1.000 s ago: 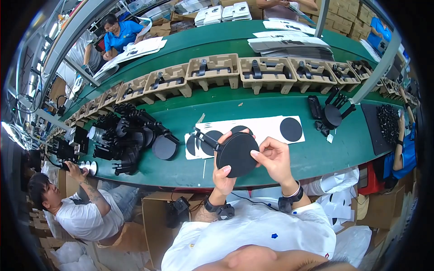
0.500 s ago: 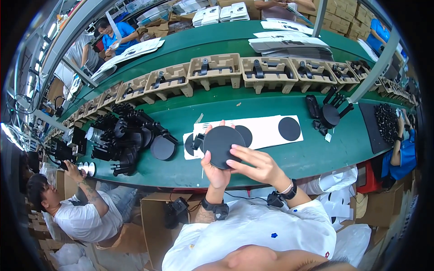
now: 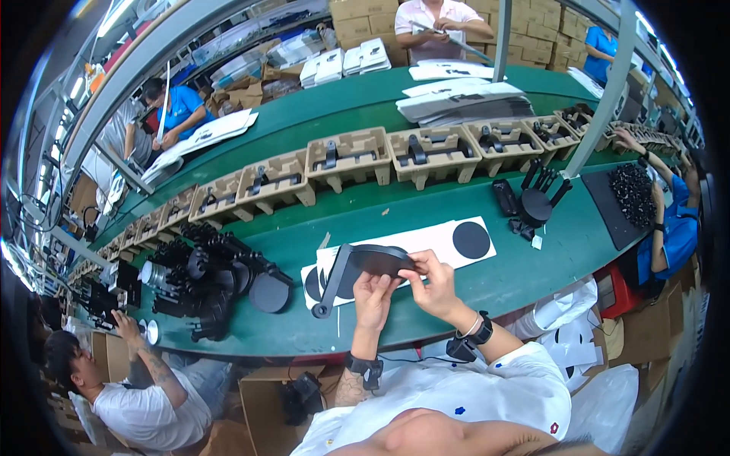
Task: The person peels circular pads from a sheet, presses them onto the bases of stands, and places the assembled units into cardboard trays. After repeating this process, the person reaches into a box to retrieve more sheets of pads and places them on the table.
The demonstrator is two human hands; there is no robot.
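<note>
black round stand [image 3: 365, 262], white sheet [image 3: 426, 239], green table [image 3: 456, 289]

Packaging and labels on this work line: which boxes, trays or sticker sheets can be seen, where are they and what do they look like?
Moulded pulp trays: tan, in a row along the belt, each with a dark part.
Cardboard boxes: brown, stacked at the far side.
White sheet: flat on the green table, with a black round pad.
White flat packs: stacked on the far table.
Left hand and right hand grip a black disc stand.
</note>
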